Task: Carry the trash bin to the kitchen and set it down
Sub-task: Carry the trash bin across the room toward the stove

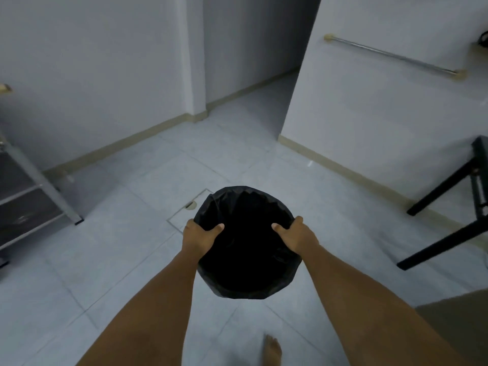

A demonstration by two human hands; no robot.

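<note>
Fingers: both sets are clenched over the rim of the trash bin [248, 244], thumbs hooked inside the opening, the other fingers hidden on the outer wall.
Left hand [199, 239]: grips the left side of the rim.
Right hand [297, 237]: grips the right side of the rim, level with the left.
Trash bin: round, lined with a black bag [245, 199] folded over the rim; held in the air above the floor, between both outstretched forearms, its inside too dark to read.
Floor [132, 233]: pale tiles; a square hatch [188, 207] lies just beyond the bin.
Foot [272, 350]: bare, on the tiles below the bin.
Left edge: a metal shelf unit [29, 196].
Right edge: black furniture legs [449, 207] by the wall, a rail [393, 55] mounted above.
Ahead: a doorway [250, 75] between white walls.
</note>
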